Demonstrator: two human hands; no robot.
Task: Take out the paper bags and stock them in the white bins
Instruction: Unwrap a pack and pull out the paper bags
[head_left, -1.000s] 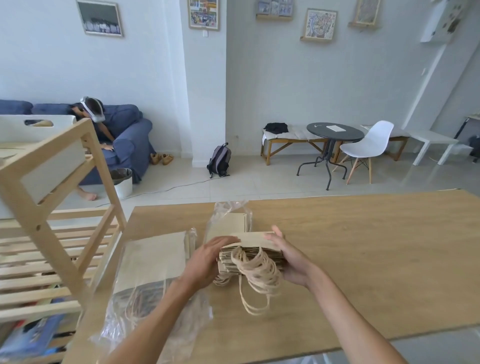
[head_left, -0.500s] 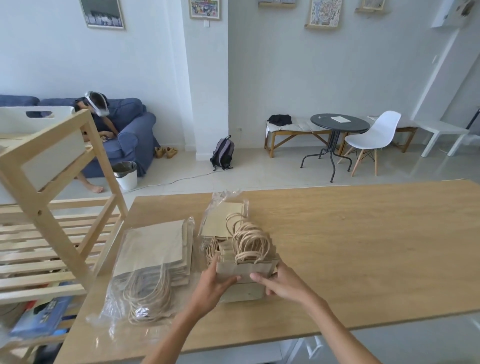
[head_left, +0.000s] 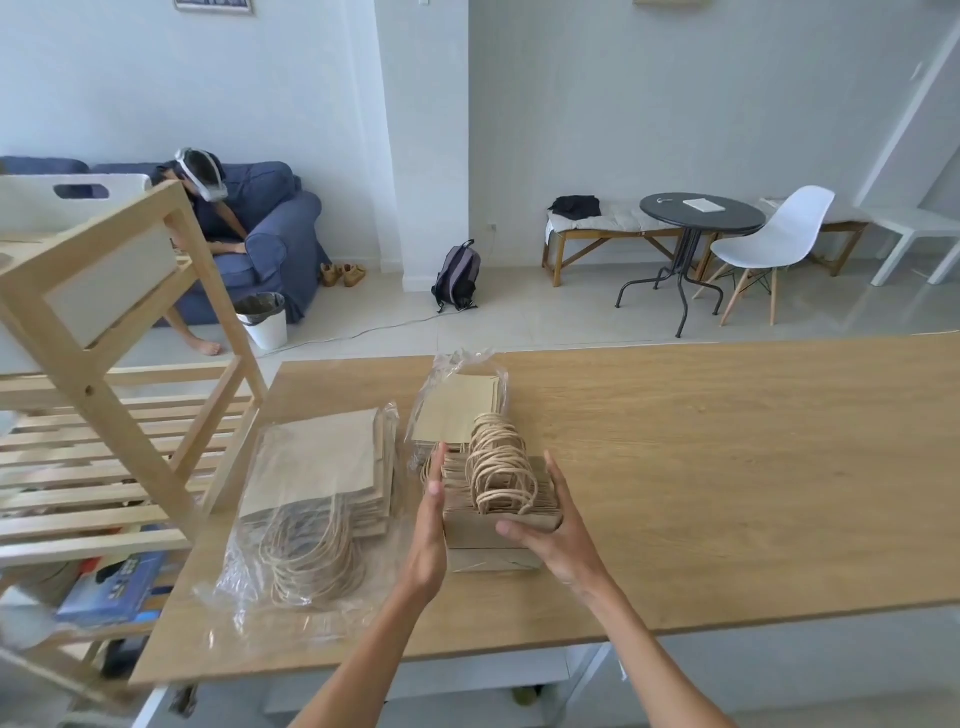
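Note:
A stack of small brown paper bags (head_left: 498, 514) stands on edge on the wooden table (head_left: 727, 467), twine handles pointing up. My left hand (head_left: 431, 525) presses its left side and my right hand (head_left: 556, 530) clasps its right side and front. Behind it lies a plastic sleeve with more small bags (head_left: 460, 410). To the left, a larger pack of paper bags (head_left: 317, 493) lies flat in clear plastic. A white bin (head_left: 78, 244) sits on the top of the wooden rack at the far left.
The wooden slatted rack (head_left: 104, 415) stands against the table's left end. Across the room are a blue sofa with a seated person (head_left: 208, 208), a waste bin (head_left: 262, 319), a backpack (head_left: 457, 275), a round black table (head_left: 701, 218) and a white chair (head_left: 769, 244).
The stack was turned from handles hanging toward me to handles upright, then set down on the table. My hands shifted to its two sides. The camera tilted lower.

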